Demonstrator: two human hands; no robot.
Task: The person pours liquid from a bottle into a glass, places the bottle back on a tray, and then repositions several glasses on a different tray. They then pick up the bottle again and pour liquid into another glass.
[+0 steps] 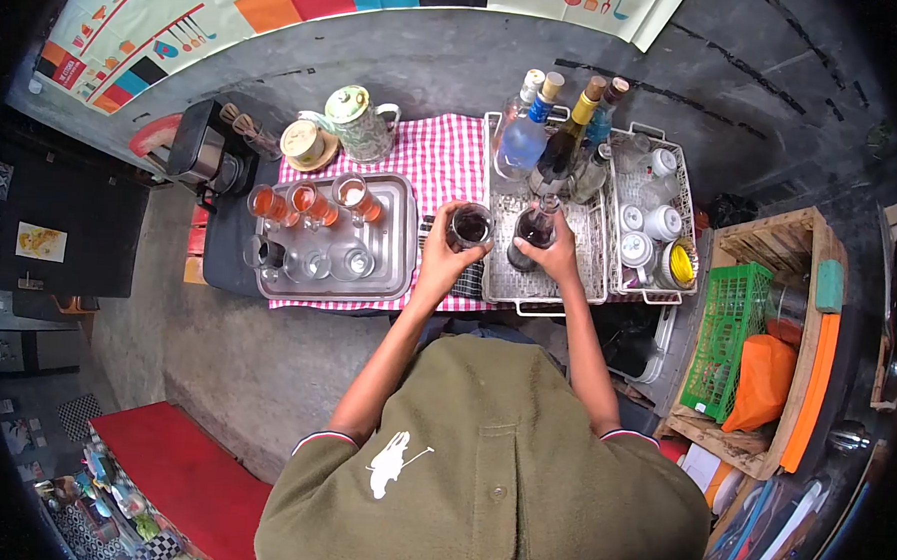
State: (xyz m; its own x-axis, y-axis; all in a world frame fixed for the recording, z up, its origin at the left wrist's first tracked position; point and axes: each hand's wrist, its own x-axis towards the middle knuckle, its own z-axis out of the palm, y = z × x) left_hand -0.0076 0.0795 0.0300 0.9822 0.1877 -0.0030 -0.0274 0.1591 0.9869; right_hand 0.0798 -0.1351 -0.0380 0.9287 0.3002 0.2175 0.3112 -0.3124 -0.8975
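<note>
My left hand is wrapped round a glass of dark liquid, above the edge between the checked cloth and a metal rack. Just to its right, my right hand grips a second dark-filled glass vessel over the silver rack. The two vessels are apart. To the left, a metal tray carries several glass cups, some with reddish-brown drink and others that look empty. Several corked bottles stand at the rack's back.
A floral teapot and a lidded cup stand behind the tray. A coffee machine is at the far left. On the right are a rack with white jars and a wooden crate holding a green basket.
</note>
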